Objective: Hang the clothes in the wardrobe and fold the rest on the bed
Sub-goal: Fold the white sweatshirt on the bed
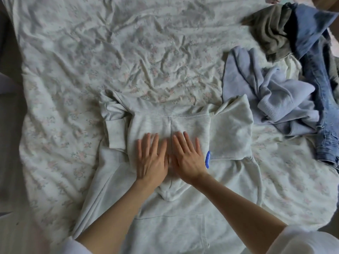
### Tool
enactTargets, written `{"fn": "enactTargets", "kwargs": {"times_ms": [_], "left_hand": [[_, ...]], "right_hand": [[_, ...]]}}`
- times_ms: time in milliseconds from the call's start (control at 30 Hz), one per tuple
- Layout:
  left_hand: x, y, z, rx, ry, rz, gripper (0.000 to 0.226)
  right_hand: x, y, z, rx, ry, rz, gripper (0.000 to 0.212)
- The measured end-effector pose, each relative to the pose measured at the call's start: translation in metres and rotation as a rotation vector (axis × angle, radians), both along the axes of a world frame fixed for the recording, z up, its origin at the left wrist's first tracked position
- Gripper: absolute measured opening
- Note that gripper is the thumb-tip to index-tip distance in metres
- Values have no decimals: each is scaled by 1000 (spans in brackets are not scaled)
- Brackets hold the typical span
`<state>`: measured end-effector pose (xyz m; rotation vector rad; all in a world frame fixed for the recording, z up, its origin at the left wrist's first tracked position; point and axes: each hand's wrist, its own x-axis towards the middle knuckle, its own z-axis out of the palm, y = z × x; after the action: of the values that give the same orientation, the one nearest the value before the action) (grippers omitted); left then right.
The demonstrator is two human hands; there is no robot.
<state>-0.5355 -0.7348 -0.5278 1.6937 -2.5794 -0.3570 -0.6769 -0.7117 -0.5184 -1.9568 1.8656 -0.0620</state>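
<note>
A pale grey hoodie point(165, 208) lies spread on the bed in front of me, its hood point(183, 123) laid flat over the chest and both sleeves folded inward. A small blue print point(207, 159) shows beside the hood. My left hand point(151, 158) and my right hand point(188, 156) lie side by side, palms down, fingers straight, pressing on the hood. Neither hand holds anything.
The bed point(119, 61) has a rumpled floral sheet. At the right lies a heap of clothes: a light blue sweatshirt point(266, 92), blue jeans point(319, 92) and an olive garment point(269, 32). The bed's left edge meets dark floor point(9, 125).
</note>
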Motion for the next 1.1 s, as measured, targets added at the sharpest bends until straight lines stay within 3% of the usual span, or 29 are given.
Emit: {"fn": "enactTargets", "kwargs": {"times_ms": [67,200,500,600,767,900,1000,1100], "left_hand": [[7,9,-17,81,-105,13,55],[37,24,-47,151,-178,-28,68],[29,28,-28,130,-131,-129,81],[24,28,-25,155,-167,-105,76],[25,-24,-7,8,-83,-47,62],[40,-106,8,-82,-117,30,70],[58,-155,8,46,-269,-113,63],[61,-172,1,48,-322,-240,63]], "right_hand": [[-3,7,-18,122,114,9,66],[-20,31,-38,162,290,102,66],[-33,28,-16,98,224,158,67],[-29,10,-16,169,203,168,63],[-25,-21,-2,-1,116,81,46],[-19,-66,1,-42,188,120,53],[-27,-93,-12,23,244,208,62],[-43,-107,-17,47,301,232,66]]}}
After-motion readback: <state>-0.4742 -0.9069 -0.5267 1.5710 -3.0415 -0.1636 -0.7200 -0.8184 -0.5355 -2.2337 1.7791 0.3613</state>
